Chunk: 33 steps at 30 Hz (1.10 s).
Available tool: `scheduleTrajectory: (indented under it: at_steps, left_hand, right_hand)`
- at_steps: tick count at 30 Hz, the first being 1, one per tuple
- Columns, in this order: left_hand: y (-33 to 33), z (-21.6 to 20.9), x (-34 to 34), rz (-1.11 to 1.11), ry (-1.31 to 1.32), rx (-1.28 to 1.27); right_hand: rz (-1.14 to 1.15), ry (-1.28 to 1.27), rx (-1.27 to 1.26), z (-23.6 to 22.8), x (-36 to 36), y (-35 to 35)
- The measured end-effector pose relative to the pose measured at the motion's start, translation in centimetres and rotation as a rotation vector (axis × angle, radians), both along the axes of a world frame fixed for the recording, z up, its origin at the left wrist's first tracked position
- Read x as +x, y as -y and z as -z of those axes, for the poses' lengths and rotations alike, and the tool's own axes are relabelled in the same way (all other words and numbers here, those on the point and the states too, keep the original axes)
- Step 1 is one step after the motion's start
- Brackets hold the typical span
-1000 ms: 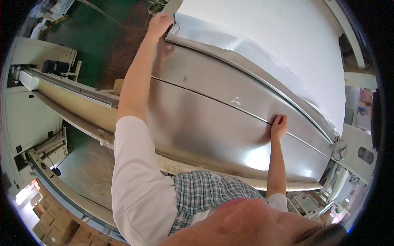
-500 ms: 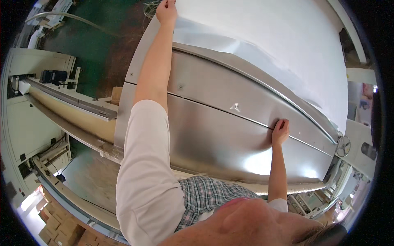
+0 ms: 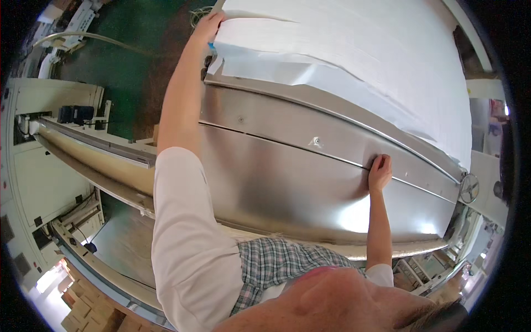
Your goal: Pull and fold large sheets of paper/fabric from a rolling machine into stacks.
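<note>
A wide white sheet of thin, cloth-like material point(image 3: 376, 50) lies over the far side of a metal machine bed. At the sheet's far left corner, my left hand point(image 3: 210, 26) is closed on its edge, arm stretched out. A small blue bit point(image 3: 211, 46) shows just below that hand. The sheet's near edge hangs in loose folds above the bare metal panel point(image 3: 276, 160). My right hand point(image 3: 380, 172) rests on this panel by its long seam, fingers curled together. Whatever those fingers hold, if anything, is hidden.
At the right end of the bed is a handwheel point(image 3: 468, 188). A long padded rail point(image 3: 99, 160) and a pale machine cabinet point(image 3: 47, 177) stand at the left. Cardboard boxes point(image 3: 88, 310) are stacked at lower left. A hose point(image 3: 91, 36) arcs above the green floor.
My left hand has come nearer and a little left, drawing the sheet's corner with it. More of the sheet now shows folded near that corner. My right hand has stayed nearly in place.
</note>
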<state>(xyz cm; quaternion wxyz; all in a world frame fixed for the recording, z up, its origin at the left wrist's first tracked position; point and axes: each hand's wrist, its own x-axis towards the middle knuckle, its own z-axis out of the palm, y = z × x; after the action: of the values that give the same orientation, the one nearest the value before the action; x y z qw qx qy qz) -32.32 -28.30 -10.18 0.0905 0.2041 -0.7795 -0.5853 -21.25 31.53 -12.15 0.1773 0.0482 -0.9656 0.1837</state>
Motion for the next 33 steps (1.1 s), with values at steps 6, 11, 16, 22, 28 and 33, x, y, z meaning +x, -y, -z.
scheduleTrajectory:
  at_steps: [6,11,16,22,28,33]
  left_hand:
    - [-9.2,-4.8,-4.4,0.539,0.242,-0.854]
    - [-21.4,-6.2,-6.6,0.78,0.196,-0.832]
    - [-23.6,-7.3,-5.0,0.838,0.273,-1.142]
    - [-22.9,-7.1,-2.6,0.692,0.377,-1.21]
    - [-24.5,-7.4,-0.8,0.639,0.397,-1.218]
    - [-23.2,-7.2,-1.6,0.531,0.663,-1.213]
  right_hand:
    - [0.071,0.074,0.03,-0.1,-0.1,-0.9]
    - [0.028,-0.021,0.02,0.7,0.0,-0.3]
    - [0.087,0.152,-0.06,0.4,-1.0,-1.5]
    - [-0.305,0.12,-0.244,-6.2,-8.1,7.5]
    - [-0.812,0.028,-0.081,-8.0,-14.6,19.9]
    - [-0.56,0.221,0.272,-8.0,-19.7,12.1]
